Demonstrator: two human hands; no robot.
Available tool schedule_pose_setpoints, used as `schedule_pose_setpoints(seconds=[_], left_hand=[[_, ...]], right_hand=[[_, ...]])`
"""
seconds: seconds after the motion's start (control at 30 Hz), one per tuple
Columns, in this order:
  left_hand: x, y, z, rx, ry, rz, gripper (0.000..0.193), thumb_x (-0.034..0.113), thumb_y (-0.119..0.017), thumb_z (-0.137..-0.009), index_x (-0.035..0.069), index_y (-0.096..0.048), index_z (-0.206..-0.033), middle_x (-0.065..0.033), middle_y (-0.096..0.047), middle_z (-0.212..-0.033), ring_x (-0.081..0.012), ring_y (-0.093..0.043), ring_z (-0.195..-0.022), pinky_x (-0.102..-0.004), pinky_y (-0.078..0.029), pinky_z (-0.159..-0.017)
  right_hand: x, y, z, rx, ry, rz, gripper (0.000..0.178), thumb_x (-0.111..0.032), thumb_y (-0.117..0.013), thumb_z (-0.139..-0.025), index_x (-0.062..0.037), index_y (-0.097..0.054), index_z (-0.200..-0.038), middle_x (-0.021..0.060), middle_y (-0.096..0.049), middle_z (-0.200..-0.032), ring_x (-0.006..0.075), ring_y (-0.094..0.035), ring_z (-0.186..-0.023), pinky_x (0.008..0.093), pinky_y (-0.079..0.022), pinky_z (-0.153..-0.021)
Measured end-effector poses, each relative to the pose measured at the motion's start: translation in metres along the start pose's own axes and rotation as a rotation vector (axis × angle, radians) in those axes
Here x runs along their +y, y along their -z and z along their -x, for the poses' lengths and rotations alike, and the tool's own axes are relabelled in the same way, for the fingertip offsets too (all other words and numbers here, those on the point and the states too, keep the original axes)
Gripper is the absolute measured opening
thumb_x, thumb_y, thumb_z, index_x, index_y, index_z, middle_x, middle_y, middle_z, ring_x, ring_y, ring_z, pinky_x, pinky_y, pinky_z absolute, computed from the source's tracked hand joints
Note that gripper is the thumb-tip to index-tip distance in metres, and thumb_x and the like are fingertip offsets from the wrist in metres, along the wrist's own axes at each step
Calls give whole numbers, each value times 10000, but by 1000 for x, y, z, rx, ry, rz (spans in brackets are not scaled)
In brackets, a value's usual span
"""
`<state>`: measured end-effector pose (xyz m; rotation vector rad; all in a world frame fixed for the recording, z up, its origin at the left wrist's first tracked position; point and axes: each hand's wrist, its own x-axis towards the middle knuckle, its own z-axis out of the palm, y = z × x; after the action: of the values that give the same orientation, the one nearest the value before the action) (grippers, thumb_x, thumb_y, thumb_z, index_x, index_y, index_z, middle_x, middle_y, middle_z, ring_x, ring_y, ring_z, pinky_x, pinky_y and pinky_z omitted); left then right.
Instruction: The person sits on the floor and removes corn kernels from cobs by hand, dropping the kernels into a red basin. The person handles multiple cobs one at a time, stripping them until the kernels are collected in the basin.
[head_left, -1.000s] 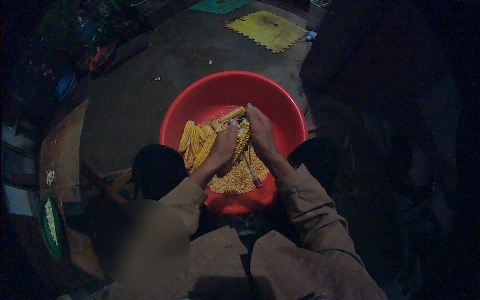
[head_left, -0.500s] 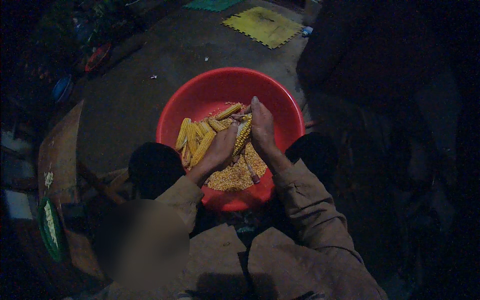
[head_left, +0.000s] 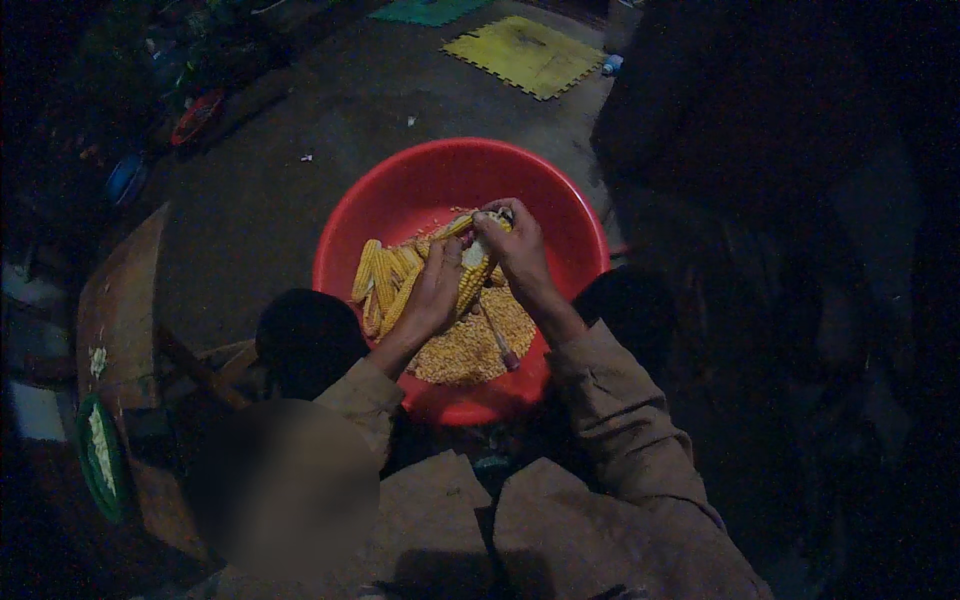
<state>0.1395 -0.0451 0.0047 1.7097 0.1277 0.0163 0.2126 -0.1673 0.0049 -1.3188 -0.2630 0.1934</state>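
Observation:
Over a red basin (head_left: 350, 200) between my knees, both hands hold a yellow corn cob (head_left: 472, 287). My left hand (head_left: 432, 293) is closed around its left side, thumb up near the pale bare strip. My right hand (head_left: 522, 258) is closed at the cob's upper end, fingers bent over the top. Several other corn cobs (head_left: 380, 280) lie in the left part of the basin. Loose kernels (head_left: 455, 358) cover its near part. On them rests a thin tool with a dark red end (head_left: 510, 358), its other end hidden by the cob and my hands.
Beyond the basin a yellow foam mat (head_left: 525, 55) and a green mat (head_left: 430, 8) lie on the dark floor. At the left stand a wooden board (head_left: 120, 280) and a green oblong dish with pale contents (head_left: 103, 460). Blue (head_left: 125, 180) and red basins (head_left: 198, 117) sit farther left.
My right hand has turned inward, its fingers curling over the cob's top instead of pointing up along its side. The left hand has shifted slightly, and the cob sits a little farther left.

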Motion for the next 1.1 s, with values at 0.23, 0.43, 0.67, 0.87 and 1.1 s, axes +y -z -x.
schedule_pose_setpoints(seconds=[0.23,0.43,0.67,0.87,1.1], left_hand=[[-17,-9,4,-74,-66,-221,401,410,-386,-969,41,-541,-999,-95,-608,-729,-203,-582,-653,-383,-451,-632],[7,-2,8,-67,224,-104,519,470,-341,-972,25,-609,-987,-51,-594,-753,-133,-522,-659,-290,-446,-647],[3,-9,5,-63,108,-29,557,511,-307,-966,22,-572,-1001,-66,-614,-718,-120,-522,-451,-248,-395,-395],[39,1,11,-271,428,207,475,461,-349,-975,39,-543,-1077,-61,-609,-726,-105,-524,-472,-226,-398,-416],[5,0,11,-189,125,-9,538,502,-308,-970,39,-581,-971,-43,-575,-653,-105,-471,-441,-242,-352,-396]], right_hand=[[9,6,-9,137,79,70,208,-230,-603,-892,-37,-564,-962,36,-614,-811,116,-575,-720,276,-468,-640],[12,5,-6,176,115,79,215,-249,-596,-900,-40,-585,-949,31,-616,-813,108,-569,-730,271,-460,-652],[1,-2,-3,160,62,65,240,-272,-611,-895,-39,-596,-952,27,-622,-800,103,-566,-731,272,-467,-659],[-1,2,-3,183,99,124,254,-270,-619,-891,-23,-596,-947,41,-630,-810,107,-575,-720,267,-471,-648],[-8,11,-12,283,54,-24,267,-267,-638,-876,-16,-578,-943,36,-581,-742,105,-576,-609,248,-466,-546]])
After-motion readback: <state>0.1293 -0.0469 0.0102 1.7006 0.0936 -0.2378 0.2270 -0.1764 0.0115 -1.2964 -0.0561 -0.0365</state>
